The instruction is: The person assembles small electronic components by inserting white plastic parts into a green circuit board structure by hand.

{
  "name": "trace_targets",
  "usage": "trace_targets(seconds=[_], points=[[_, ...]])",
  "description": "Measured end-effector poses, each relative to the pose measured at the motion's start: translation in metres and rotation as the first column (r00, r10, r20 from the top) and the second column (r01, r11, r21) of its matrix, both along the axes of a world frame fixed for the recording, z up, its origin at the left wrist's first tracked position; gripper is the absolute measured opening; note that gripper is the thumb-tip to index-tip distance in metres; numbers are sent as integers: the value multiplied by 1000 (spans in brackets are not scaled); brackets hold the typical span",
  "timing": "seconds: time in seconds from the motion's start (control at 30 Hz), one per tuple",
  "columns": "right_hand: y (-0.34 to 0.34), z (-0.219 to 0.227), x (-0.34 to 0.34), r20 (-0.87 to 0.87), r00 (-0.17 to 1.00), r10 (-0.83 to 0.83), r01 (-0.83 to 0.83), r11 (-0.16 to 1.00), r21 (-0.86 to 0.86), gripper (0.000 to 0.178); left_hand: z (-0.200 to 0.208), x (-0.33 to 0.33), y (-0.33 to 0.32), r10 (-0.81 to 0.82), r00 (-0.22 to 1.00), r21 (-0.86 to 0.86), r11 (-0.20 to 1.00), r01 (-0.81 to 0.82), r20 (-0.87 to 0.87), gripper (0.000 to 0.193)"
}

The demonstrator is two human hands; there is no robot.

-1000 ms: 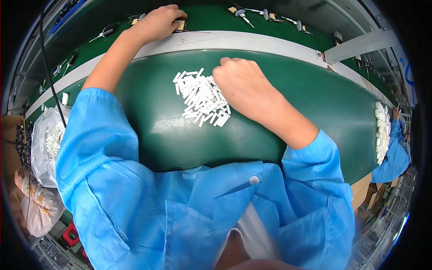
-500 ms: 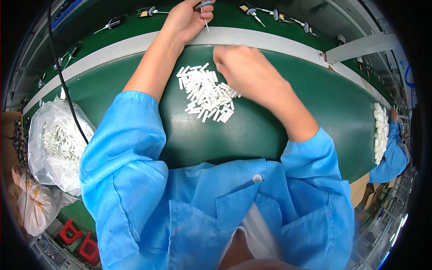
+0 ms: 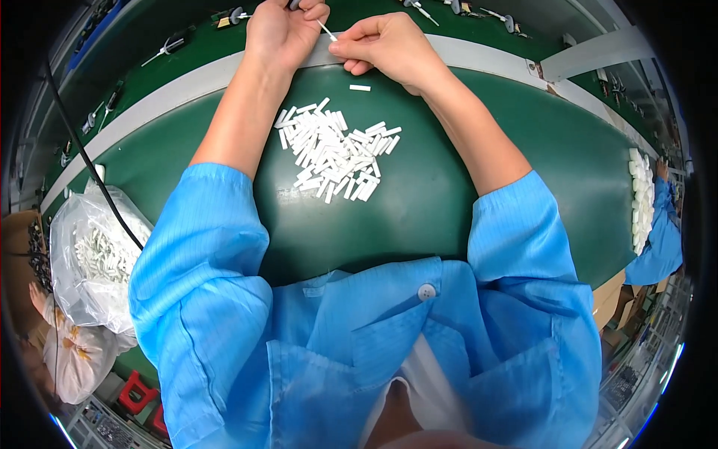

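Observation:
Beyond the pile, at the far side of the green surface, my left hand (image 3: 288, 31) is closed round a small part with a dark grey round head (image 3: 294, 4), mostly hidden by the fingers. A thin white rod (image 3: 324, 28) slants from it toward my right hand (image 3: 393, 46). My right thumb and fingers are pinched at the rod's end on a small white tube, largely hidden by the fingertips. Below the hands lies a loose heap of short white tubes (image 3: 333, 153). One single tube (image 3: 360, 88) rests apart, between the heap and my right hand.
A clear plastic bag (image 3: 71, 273) full of white tubes stands at the left, a black cable (image 3: 90, 168) hanging over it. Past the pale rail (image 3: 479, 56), several rod assemblies (image 3: 168, 49) lie on green. White pieces (image 3: 641, 198) line the right edge, near a person in blue (image 3: 658, 232).
My right hand has moved from the heap up and left to the rod beside my left hand. My left hand has shifted slightly left. A single tube now shows apart from the heap.

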State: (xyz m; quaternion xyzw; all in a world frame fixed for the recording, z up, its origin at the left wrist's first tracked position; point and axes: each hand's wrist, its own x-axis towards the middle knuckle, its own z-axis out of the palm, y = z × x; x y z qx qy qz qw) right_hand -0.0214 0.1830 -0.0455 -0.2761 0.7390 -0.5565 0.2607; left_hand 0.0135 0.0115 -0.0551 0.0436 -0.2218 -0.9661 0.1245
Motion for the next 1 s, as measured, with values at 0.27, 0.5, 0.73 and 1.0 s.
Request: trace_targets(seconds=[0.27, 0.5, 0.73, 1.0], points=[[0, -3, -3, 98, 994, -37, 48, 993, -110, 22, -10, 4, 6, -82, 994, -43, 996, 79, -77, 15], [3, 19, 14, -375, 880, -293, 222, 950, -222, 13, -4, 14, 50, 230, 961, -300, 937, -178, 150, 17], [11, 10, 5, -892, 417, -173, 45, 984, -170, 11, 0, 6, 54, 204, 958, -336, 933, -127, 204, 16], [17, 48, 21, -618, 714, 330, -25, 894, 448, 16, 20, -65, -9, 337, 939, -762, -591, 266, 66, 33]])
